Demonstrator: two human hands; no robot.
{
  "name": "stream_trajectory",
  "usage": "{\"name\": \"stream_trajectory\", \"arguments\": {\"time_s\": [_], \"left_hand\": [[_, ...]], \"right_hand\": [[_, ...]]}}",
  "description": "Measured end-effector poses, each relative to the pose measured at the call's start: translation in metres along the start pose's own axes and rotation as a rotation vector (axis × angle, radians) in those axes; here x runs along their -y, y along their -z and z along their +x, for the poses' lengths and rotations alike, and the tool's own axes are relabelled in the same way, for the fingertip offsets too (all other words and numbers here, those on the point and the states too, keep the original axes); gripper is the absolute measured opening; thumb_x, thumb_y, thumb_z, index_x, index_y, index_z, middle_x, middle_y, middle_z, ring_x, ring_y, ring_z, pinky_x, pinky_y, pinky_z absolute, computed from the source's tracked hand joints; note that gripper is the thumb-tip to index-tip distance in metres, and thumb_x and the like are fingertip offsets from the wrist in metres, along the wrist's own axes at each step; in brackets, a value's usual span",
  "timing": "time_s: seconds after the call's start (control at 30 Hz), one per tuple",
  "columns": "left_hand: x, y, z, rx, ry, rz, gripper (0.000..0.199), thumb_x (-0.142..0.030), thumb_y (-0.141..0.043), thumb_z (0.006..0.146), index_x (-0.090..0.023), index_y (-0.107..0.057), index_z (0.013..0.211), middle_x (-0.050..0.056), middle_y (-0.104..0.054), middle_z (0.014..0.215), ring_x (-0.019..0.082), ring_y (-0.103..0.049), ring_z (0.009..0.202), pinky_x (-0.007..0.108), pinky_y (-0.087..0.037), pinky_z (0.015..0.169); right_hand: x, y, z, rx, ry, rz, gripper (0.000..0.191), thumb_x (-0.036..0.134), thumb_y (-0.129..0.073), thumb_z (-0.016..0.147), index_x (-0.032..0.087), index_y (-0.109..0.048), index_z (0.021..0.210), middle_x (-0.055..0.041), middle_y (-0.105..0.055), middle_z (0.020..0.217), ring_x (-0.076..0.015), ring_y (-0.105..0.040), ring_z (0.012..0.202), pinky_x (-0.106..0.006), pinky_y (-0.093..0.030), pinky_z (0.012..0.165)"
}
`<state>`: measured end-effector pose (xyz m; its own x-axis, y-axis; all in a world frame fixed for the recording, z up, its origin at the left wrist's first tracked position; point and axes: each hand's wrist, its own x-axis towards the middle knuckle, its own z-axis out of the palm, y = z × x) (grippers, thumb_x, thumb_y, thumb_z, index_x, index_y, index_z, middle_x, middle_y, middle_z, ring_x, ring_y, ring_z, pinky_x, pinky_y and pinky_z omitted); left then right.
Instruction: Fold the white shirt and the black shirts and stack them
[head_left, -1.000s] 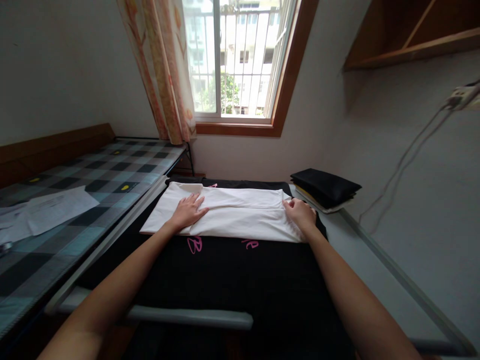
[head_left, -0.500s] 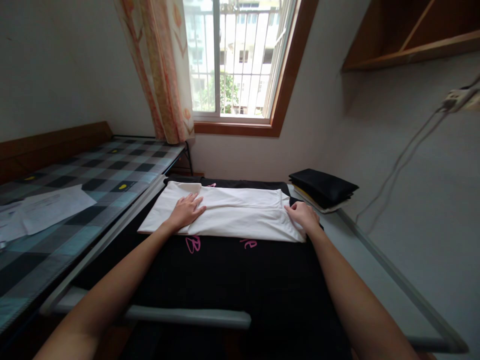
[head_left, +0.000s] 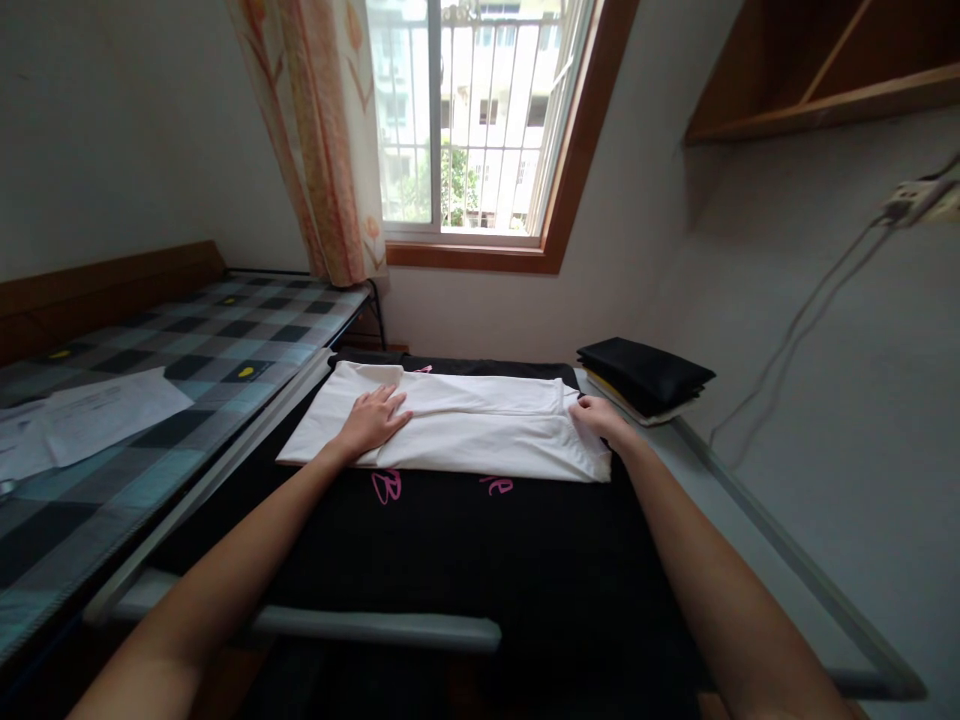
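A folded white garment [head_left: 480, 440] lies crosswise on a large black cloth [head_left: 480, 550] with pink lettering. My left hand [head_left: 373, 418] rests flat on the garment's left part, fingers spread. At the garment's right end, my right hand [head_left: 600, 418] has its thumb and fingertips pinched on the white fabric near the far corner. Beneath that hand the fabric is slightly creased.
Folded dark cloths [head_left: 645, 375] are stacked at the back right of the pale table [head_left: 720, 500]. To the left is a checkered bed [head_left: 277, 310] with papers [head_left: 112, 410] on it. A wooden shelf [head_left: 847, 105] hangs upper right.
My right hand has shifted slightly up and toward the garment's far right corner, still pinching. My left hand has stayed where it was.
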<state>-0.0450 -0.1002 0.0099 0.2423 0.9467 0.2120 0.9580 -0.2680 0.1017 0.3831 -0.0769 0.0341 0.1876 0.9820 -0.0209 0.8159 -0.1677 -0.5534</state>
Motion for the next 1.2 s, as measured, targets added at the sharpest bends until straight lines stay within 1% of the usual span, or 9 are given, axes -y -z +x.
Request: {"name": "stream_trajectory", "arguments": {"time_s": [0.17,0.27,0.4,0.6,0.77,0.87,1.0,1.13,1.2], "left_hand": [[0.000,0.000,0.000,-0.013,0.009,-0.023,0.053,-0.053,-0.042,0.092,-0.022,-0.054,0.133,0.012,-0.044,0.147,0.029,-0.036,0.137,0.045,-0.028,0.110],[0.000,0.001,-0.001,-0.016,0.009,-0.028,0.052,-0.052,-0.042,0.092,-0.022,-0.055,0.133,0.012,-0.044,0.147,0.029,-0.037,0.137,0.045,-0.029,0.109],[-0.002,0.003,-0.001,-0.007,0.010,-0.022,0.053,-0.052,-0.041,0.093,-0.022,-0.054,0.133,0.012,-0.043,0.147,0.029,-0.037,0.137,0.045,-0.029,0.110],[-0.003,0.004,-0.001,-0.005,0.010,-0.028,0.053,-0.052,-0.041,0.093,-0.021,-0.055,0.133,0.013,-0.043,0.147,0.029,-0.036,0.137,0.045,-0.028,0.110],[-0.002,0.002,-0.001,-0.002,0.017,-0.032,0.052,-0.052,-0.042,0.092,-0.022,-0.054,0.133,0.012,-0.043,0.147,0.029,-0.035,0.138,0.045,-0.027,0.110],[-0.001,0.002,-0.001,0.000,0.015,-0.029,0.052,-0.053,-0.041,0.093,-0.022,-0.054,0.133,0.012,-0.043,0.147,0.028,-0.035,0.138,0.045,-0.027,0.110],[-0.001,0.002,-0.002,0.003,0.015,-0.021,0.052,-0.053,-0.041,0.093,-0.023,-0.054,0.133,0.011,-0.044,0.147,0.028,-0.035,0.138,0.044,-0.027,0.110],[-0.001,0.002,-0.003,-0.008,0.007,-0.035,0.053,-0.054,-0.041,0.093,-0.023,-0.054,0.134,0.012,-0.044,0.146,0.029,-0.035,0.137,0.044,-0.028,0.110],[-0.001,0.003,-0.004,-0.017,0.000,-0.041,0.053,-0.054,-0.041,0.093,-0.022,-0.054,0.133,0.013,-0.045,0.145,0.030,-0.036,0.136,0.045,-0.029,0.109]], "right_hand": [[0.020,0.021,-0.008,0.158,-0.043,-0.045,0.040,0.044,-0.064,0.079,0.011,-0.069,0.100,-0.0158,-0.068,0.105,-0.0255,-0.064,0.093,-0.029,-0.051,0.072],[0.025,0.032,-0.020,0.319,-0.079,0.081,0.050,0.037,-0.074,0.072,0.014,-0.065,0.115,-0.0168,-0.065,0.118,-0.0255,-0.065,0.099,-0.028,-0.053,0.073],[0.024,0.034,-0.029,0.497,-0.087,0.321,0.046,0.029,-0.065,0.080,0.016,-0.059,0.124,-0.0133,-0.066,0.120,-0.0219,-0.068,0.096,-0.027,-0.056,0.071],[0.031,0.029,-0.016,0.465,-0.046,0.414,0.037,0.016,-0.056,0.082,0.013,-0.060,0.118,-0.0131,-0.070,0.111,-0.0212,-0.069,0.090,-0.027,-0.057,0.070],[0.078,0.028,-0.006,0.396,0.020,0.358,0.026,0.011,-0.057,0.080,0.015,-0.063,0.105,-0.0090,-0.072,0.098,-0.0196,-0.069,0.083,-0.024,-0.056,0.065],[0.123,0.013,-0.005,0.349,0.081,0.354,0.020,0.012,-0.060,0.078,0.015,-0.062,0.099,-0.0074,-0.070,0.087,-0.0170,-0.066,0.070,-0.023,-0.053,0.057],[0.175,-0.037,-0.023,0.330,0.208,0.329,0.030,0.019,-0.066,0.079,0.014,-0.059,0.109,-0.0054,-0.067,0.081,-0.0143,-0.062,0.064,-0.021,-0.050,0.054],[0.196,-0.083,-0.047,0.727,0.180,0.288,0.067,0.043,-0.063,0.086,0.016,-0.035,0.140,-0.0017,-0.066,0.069,-0.0157,-0.063,0.058,-0.022,-0.049,0.048],[0.195,-0.089,-0.049,0.762,0.226,0.321,0.066,0.048,-0.056,0.090,0.017,-0.032,0.143,-0.0012,-0.066,0.068,-0.0151,-0.063,0.057,-0.022,-0.048,0.047]]}}
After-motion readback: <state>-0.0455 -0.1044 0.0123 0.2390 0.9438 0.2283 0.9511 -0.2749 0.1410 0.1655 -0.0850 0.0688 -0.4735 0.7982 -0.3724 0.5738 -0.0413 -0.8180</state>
